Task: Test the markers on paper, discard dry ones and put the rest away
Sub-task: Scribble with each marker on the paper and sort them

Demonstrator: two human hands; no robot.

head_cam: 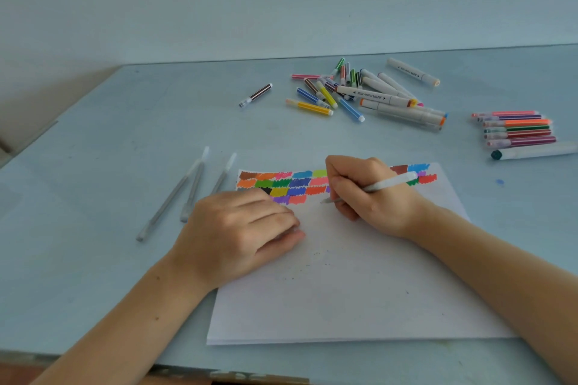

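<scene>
A white sheet of paper point(359, 284) lies in front of me, with rows of coloured test scribbles point(281, 186) along its far edge. My right hand point(372, 194) grips a pale grey pen-like marker point(384, 185), its tip touching the paper just below the scribbles. My left hand point(240, 228) rests on the sheet's left part, fingers loosely curled, holding nothing I can see. Three grey pens point(190, 194) lie to the left of the paper.
A loose pile of coloured and white markers point(356, 92) sits at the back. One brown-striped marker point(256, 95) lies apart to its left. A neat row of markers point(519, 130) and a white one with a dark cap point(531, 151) lie at right. The table's front edge point(187, 369) is close.
</scene>
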